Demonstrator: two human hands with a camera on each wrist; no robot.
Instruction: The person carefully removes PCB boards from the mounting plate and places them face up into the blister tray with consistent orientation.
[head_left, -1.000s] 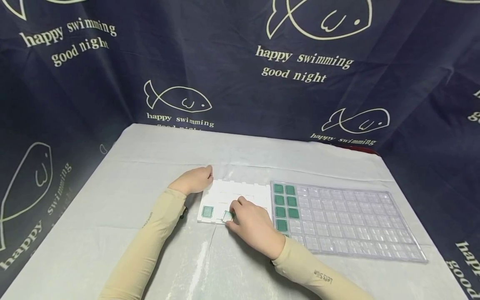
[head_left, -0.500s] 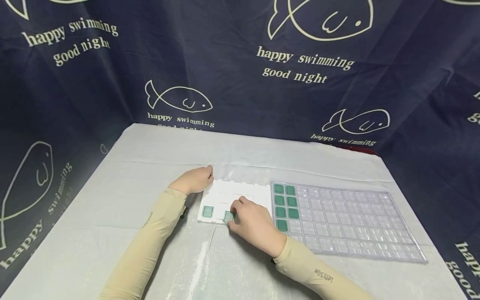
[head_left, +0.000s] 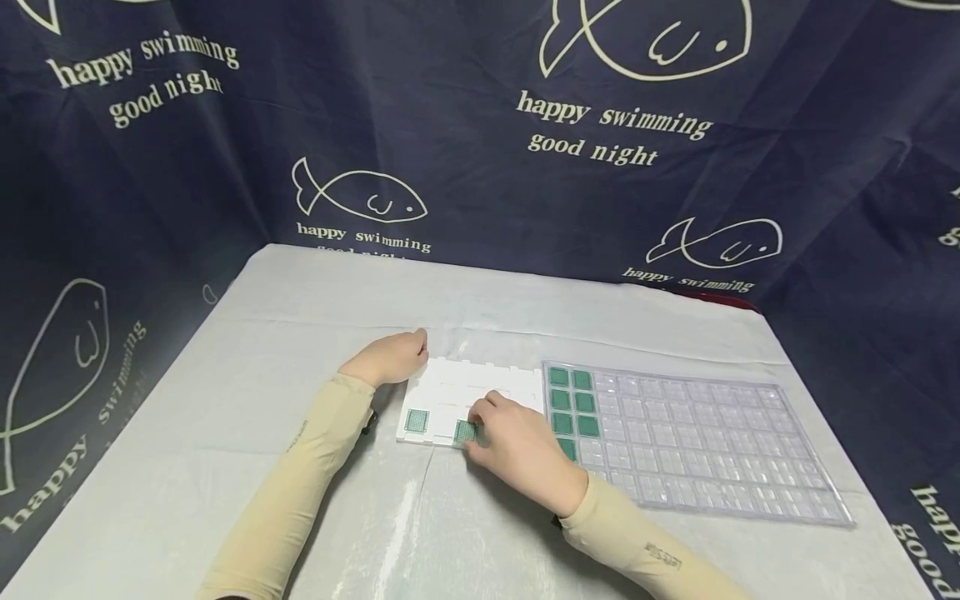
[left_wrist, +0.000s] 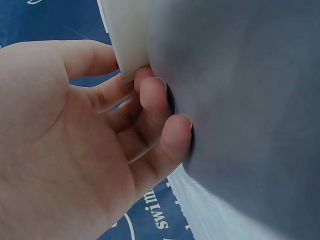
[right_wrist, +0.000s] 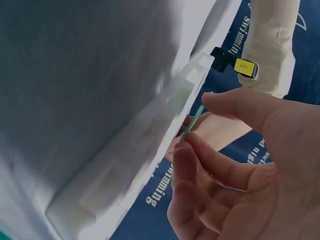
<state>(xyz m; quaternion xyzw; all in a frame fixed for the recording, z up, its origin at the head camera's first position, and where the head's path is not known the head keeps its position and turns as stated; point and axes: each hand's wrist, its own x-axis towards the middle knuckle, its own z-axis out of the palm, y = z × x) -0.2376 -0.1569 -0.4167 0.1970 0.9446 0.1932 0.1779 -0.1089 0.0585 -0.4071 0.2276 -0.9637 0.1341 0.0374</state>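
A flat white board (head_left: pixel 450 385) with notched edges lies on the table. My left hand (head_left: pixel 386 359) pinches its far left corner; in the left wrist view the board's edge (left_wrist: pixel 129 42) sits between thumb and finger. My right hand (head_left: pixel 525 450) holds a thin green square tile (head_left: pixel 464 431) between thumb and fingers at the board's near edge. Seen edge-on in the right wrist view, that tile (right_wrist: pixel 194 122) is close to the board; whether it touches, I cannot tell. Another green tile (head_left: pixel 417 421) lies on the near left corner.
To the right of the board is a clear compartment tray (head_left: pixel 697 442). Several green tiles (head_left: pixel 560 400) fill compartments at its left end. My right hand and forearm cover its near left corner. A dark blue printed curtain (head_left: pixel 480 192) hangs behind the table.
My right hand has shifted slightly right with the green tile, which now shows more of its face and looks straighter to the board. The left hand stays at the corner.
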